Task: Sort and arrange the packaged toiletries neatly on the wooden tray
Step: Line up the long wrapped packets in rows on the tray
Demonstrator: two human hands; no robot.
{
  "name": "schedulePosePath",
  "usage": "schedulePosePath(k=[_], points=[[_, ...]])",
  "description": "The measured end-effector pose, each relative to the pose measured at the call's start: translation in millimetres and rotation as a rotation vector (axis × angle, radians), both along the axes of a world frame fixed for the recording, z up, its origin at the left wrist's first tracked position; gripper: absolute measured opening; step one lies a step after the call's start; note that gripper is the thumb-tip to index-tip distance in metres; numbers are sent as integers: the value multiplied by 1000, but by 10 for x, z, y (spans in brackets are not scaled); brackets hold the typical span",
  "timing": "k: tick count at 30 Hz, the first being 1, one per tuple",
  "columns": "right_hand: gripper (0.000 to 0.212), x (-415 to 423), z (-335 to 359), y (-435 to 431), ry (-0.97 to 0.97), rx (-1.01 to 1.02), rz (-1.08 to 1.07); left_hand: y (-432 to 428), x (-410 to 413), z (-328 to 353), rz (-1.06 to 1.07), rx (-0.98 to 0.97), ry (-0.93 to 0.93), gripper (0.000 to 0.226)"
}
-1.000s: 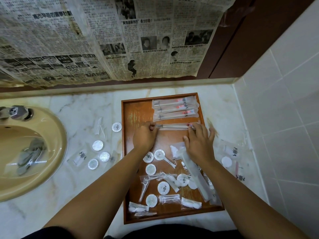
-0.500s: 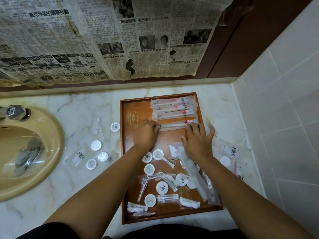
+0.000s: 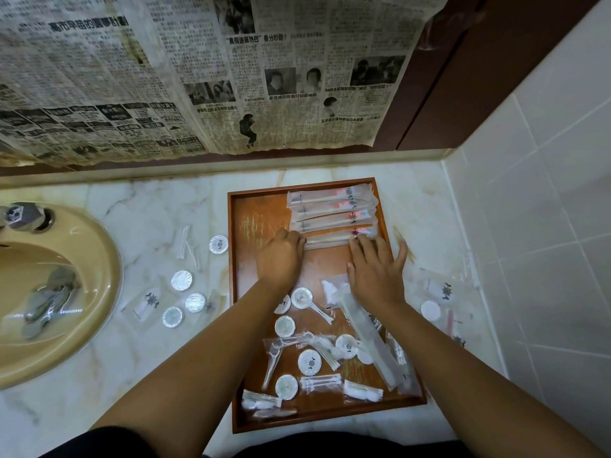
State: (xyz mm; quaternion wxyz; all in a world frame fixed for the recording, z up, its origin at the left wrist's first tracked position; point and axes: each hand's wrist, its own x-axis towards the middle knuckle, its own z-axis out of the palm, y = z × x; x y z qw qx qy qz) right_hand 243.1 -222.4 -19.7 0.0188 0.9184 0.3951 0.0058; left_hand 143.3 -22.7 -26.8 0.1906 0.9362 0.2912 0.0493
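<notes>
Wooden tray (image 3: 254, 219): long packets (image 3: 330, 206) rowed at far end, round sachets (image 3: 309, 362) loose at near end
Left hand (image 3: 281, 259): curled at nearest packet (image 3: 327, 241), grip unclear
Right hand (image 3: 375, 276): flat, pressing it

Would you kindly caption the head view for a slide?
Left hand holds and right hand presses a long clear packet at the far end of the brown wooden tray.

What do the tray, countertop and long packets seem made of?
Tray: wood, reddish-brown, finish scuffed pale in patches. Countertop: glossy marble or a lookalike, cream with grey veins. Long packets: probably frosted plastic film; red contents show through faintly.
</notes>
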Motion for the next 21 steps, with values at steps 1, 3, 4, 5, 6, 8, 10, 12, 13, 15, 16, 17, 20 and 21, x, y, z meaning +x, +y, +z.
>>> schedulePosePath(k=[1,3,4,5,6,8,10,12,13,15,16,17,20,21], points=[[53,6,1,9,3,-8,-10,11,13,8,-31,32,11,25],[55,19,-5,25,15,-25,-22,50,39,4,-106,105,52,21],[56,20,-9,33,17,-31,-22,66,46,-6,-147,143,85,18],[56,19,-10,41,18,-38,-21,74,53,-16,-183,177,124,16],[57,20,-12,52,20,-41,-24,73,62,-21,-209,198,164,18],[57,23,-1,78,38,-44,-37,65,74,-14,-239,208,209,24],[58,49,7,102,56,-44,-46,47,67,-10,-241,195,199,25],[57,83,16,132,72,-47,-49,31,40,-5,-231,172,151,26],[56,93,22,143,73,-54,-49,24,23,-1,-214,150,118,26],[54,107,23,152,71,-70,-41,13,-5,24,-180,89,67,27],[53,112,22,150,69,-73,-37,9,-11,37,-175,67,60,27],[53,116,25,146,63,-75,-32,4,-14,40,-174,60,53,27],[55,119,28,147,52,-79,-25,-2,-31,46,-152,50,-15,32],[56,116,26,151,50,-84,-23,-7,-45,41,-139,52,-54,33]])
